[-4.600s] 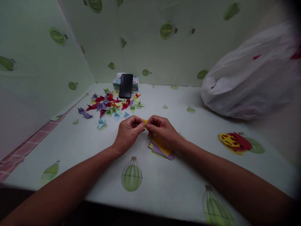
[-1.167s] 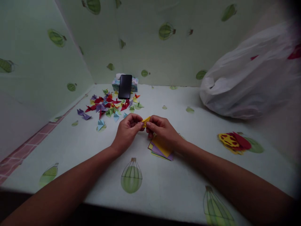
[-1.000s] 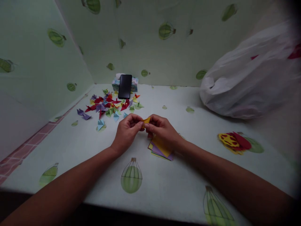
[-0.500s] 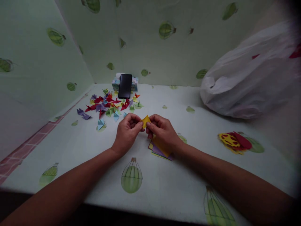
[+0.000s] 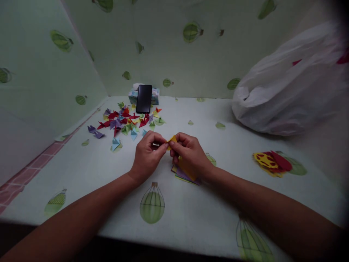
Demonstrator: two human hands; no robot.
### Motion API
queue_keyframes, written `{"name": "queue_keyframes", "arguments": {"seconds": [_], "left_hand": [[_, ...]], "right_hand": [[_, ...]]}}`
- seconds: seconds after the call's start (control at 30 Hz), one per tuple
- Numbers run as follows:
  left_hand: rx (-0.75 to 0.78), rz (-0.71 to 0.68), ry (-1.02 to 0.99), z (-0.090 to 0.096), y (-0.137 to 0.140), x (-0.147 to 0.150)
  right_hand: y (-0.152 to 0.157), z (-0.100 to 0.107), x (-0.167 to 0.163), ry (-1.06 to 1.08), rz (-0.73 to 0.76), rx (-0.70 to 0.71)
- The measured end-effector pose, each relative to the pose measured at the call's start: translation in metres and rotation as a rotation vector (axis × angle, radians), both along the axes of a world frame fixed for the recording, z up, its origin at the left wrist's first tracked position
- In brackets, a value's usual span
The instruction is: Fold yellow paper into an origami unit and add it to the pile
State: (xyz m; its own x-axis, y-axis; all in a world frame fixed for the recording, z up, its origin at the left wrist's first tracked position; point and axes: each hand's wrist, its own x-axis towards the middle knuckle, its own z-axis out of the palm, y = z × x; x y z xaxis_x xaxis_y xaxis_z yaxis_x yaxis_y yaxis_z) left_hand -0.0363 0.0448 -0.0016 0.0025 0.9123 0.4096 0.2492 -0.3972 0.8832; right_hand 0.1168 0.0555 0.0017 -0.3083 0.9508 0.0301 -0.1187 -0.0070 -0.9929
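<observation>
A small folded yellow paper (image 5: 172, 140) is pinched between my two hands above the middle of the table. My left hand (image 5: 149, 153) grips its left edge between thumb and forefinger. On the other side, my right hand (image 5: 189, 151) holds it with the thumb on top and the fingers curled behind. Below my right hand lies a stack of coloured paper squares (image 5: 185, 176), purple, yellow and green at the edges, partly hidden by that hand. Beyond my left hand, many folded paper cranes (image 5: 124, 122) in red, purple, green, blue and yellow lie in a loose heap.
A black phone (image 5: 144, 99) leans on a tissue box (image 5: 155, 96) behind the cranes. To the right stands a big white plastic bag (image 5: 275, 87). Red and yellow cut-out shapes (image 5: 271, 163) lie in front of it. Pink tile edging (image 5: 40, 162) runs along the left.
The yellow paper has turned and shows a narrower shape between my fingers. My left fingertips have shifted slightly to the right along it. The view has moved a little.
</observation>
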Motion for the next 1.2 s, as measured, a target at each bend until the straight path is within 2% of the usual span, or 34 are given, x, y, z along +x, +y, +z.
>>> {"name": "queue_keyframes", "arguments": {"seconds": [0.23,0.43,0.63,0.9,1.07,1.2], "left_hand": [[0.185,0.052,0.203,0.000,-0.003,0.000],[0.230,0.052,0.244,0.004,-0.005,0.001],[0.151,0.036,0.204,0.007,-0.006,0.001],[-0.094,-0.055,-0.077,-0.002,-0.003,0.001],[-0.189,-0.112,-0.194,0.001,-0.004,0.003],[-0.214,-0.090,-0.215,0.003,-0.004,0.003]], "right_hand": [[-0.001,-0.002,0.000,0.068,0.016,-0.028],[0.000,-0.003,0.000,0.102,0.020,-0.030],[0.003,-0.006,0.001,0.144,0.065,0.007],[0.008,-0.012,0.002,0.184,0.111,0.056],[0.008,-0.013,0.003,0.194,0.114,0.070],[0.009,-0.013,0.003,0.162,0.104,0.086]]}}
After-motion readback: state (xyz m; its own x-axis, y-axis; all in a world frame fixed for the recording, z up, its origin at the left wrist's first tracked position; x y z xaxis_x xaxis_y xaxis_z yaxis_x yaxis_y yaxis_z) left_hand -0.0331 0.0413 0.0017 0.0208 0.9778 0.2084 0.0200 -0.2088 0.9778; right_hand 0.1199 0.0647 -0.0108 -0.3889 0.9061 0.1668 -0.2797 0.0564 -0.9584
